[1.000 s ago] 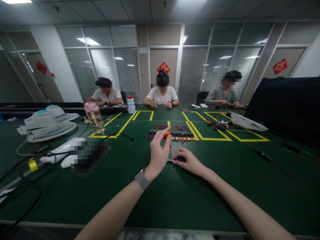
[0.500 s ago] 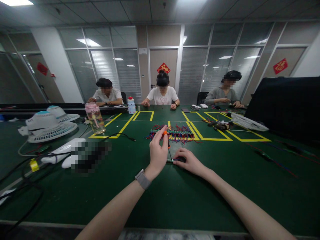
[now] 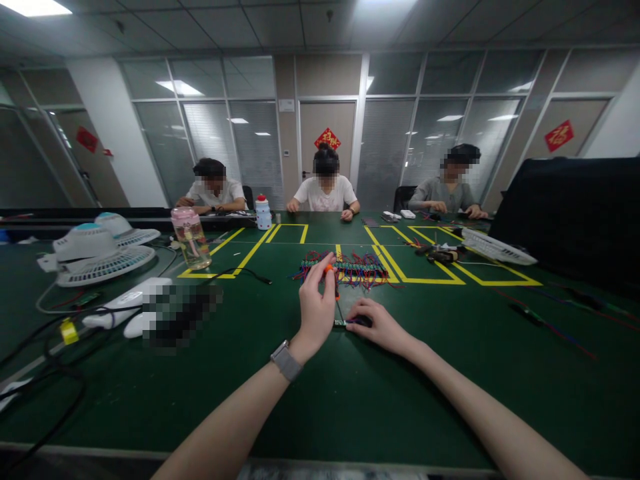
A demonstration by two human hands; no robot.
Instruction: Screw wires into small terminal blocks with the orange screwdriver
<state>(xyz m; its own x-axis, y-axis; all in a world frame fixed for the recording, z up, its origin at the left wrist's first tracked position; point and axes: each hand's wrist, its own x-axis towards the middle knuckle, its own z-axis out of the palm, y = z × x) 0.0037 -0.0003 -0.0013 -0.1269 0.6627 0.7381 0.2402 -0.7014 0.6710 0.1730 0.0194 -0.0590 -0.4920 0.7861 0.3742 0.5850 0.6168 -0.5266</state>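
My left hand [image 3: 315, 303], a watch on its wrist, is closed around the handle of a screwdriver [image 3: 337, 292] with orange and dark parts. The thin shaft points down and its tip meets a small green circuit board [image 3: 341, 323] on the table. My right hand [image 3: 379, 325] pinches the right end of that board against the tabletop, and a dark part shows under its fingers. Just beyond both hands lies a row of similar circuit boards [image 3: 363, 268] with red and blue wires; my left fingers overlap its left part.
The green table [image 3: 320, 407] carries yellow tape outlines. To the left are white fans [image 3: 103, 260], a pink-lidded bottle [image 3: 191, 240], a white power strip [image 3: 127, 300] and black cables. A wired board [image 3: 527, 312] lies right, near a dark screen [image 3: 575, 220]. Three people sit opposite.
My hands, the screwdriver and the board keep nearly the same position. The view has tilted very slightly. Across the table, the right-hand person's hands have shifted a little.
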